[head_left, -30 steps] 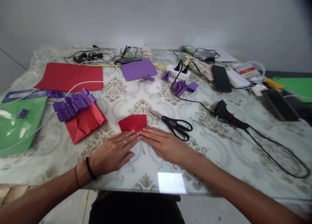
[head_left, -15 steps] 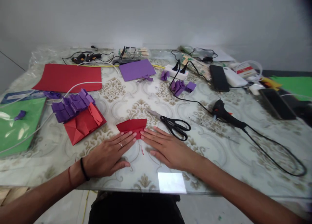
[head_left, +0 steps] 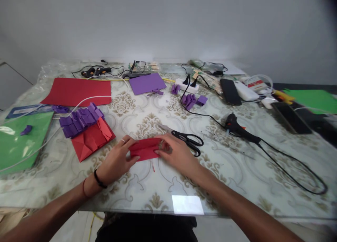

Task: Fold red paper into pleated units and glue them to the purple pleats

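A small folded red paper [head_left: 145, 149] is lifted a little off the table between both hands. My left hand [head_left: 117, 160] pinches its left end, thumb below and fingers curled over the top. My right hand [head_left: 177, 154] grips its right end with the fingers closed round the edge. Black-handled scissors [head_left: 188, 139] lie just right of my right hand. A stack of folded red paper [head_left: 91, 139] with folded purple pieces [head_left: 80, 118] on it lies to the left of my left hand.
A black glue gun [head_left: 238, 129] and its looping cable [head_left: 297, 171] lie at the right. Red sheet [head_left: 76, 90], purple sheet [head_left: 147, 82], power strip [head_left: 186, 86] and phones [head_left: 230, 91] sit further back. Green paper [head_left: 18, 140] lies at the left edge.
Both hands were flat on the table pressing the red paper's near edge. Now they have closed on its two ends and picked it up; the camera tilted slightly.
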Demonstrator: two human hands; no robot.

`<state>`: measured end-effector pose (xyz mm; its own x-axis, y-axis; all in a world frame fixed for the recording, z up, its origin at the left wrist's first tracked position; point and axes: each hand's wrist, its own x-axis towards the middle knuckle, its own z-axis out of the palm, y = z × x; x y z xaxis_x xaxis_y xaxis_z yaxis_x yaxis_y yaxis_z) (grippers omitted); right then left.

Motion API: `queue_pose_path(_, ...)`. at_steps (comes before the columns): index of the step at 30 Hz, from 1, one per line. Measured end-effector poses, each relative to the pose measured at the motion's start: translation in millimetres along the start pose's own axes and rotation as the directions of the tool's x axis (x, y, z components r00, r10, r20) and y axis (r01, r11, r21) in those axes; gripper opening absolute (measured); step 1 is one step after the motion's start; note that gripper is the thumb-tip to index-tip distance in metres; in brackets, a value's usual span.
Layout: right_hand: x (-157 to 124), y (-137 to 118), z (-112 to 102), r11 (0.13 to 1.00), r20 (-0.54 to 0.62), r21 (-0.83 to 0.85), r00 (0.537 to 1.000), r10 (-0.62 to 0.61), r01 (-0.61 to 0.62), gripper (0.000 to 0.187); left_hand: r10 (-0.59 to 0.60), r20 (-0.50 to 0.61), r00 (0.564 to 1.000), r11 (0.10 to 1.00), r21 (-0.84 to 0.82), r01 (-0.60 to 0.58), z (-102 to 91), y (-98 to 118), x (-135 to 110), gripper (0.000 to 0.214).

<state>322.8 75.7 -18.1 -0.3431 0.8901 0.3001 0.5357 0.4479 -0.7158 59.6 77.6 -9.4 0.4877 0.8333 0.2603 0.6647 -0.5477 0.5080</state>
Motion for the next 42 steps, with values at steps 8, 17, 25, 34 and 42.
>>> queue_pose_path(8,-15.5,10.4,8.5,0.965,0.106,-0.074,0.964,-0.242,0.251,0.042,0.175,0.034,0.984,0.983,-0.058,-0.173,-0.9,4.3,-11.0,0.053)
queue_pose_path(17,-14.3,-2.0,-1.6,0.982,0.146,-0.013,0.972,-0.185,0.189,0.021,0.091,-0.033,0.995,0.992,-0.088,-0.094,4.8,9.8,-16.9,0.017)
queue_pose_path(25,-1.8,-9.3,-0.1,0.995,0.127,0.095,0.992,0.019,-0.031,0.018,0.066,-0.087,0.994,0.982,-0.169,-0.08,4.0,12.4,-15.9,0.014)
queue_pose_path(34,-9.7,-1.3,-6.9,0.973,0.219,0.068,0.948,-0.23,0.22,0.022,0.093,0.037,0.995,0.976,-0.2,-0.084,-1.8,9.5,-13.5,0.016)
queue_pose_path(42,0.9,-9.9,8.6,0.993,0.126,0.046,0.987,0.101,-0.107,0.01,-0.036,-0.009,0.999,0.984,-0.172,0.034,2.7,3.1,-4.0,0.012)
